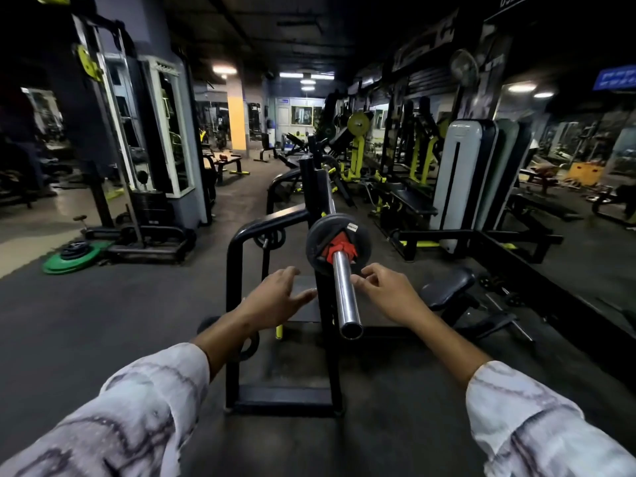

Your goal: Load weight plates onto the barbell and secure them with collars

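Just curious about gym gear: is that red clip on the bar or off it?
On. The red collar sits around the barbell sleeve, pressed against the black plate.

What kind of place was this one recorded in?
A commercial gym: a chrome barbell sleeve carrying a black weight plate and red collar, green plates on the floor, rows of yellow-framed machines.

A stack of green plates [72, 256] lies on the dark floor [103, 321], far out beyond the left fingers. A grey padded machine [461, 180] stands upright past the right fingers, a black padded seat [447, 287] just beside them. Ahead, a yellow pillar [237, 122] rises under lit ceiling lights [306, 76].
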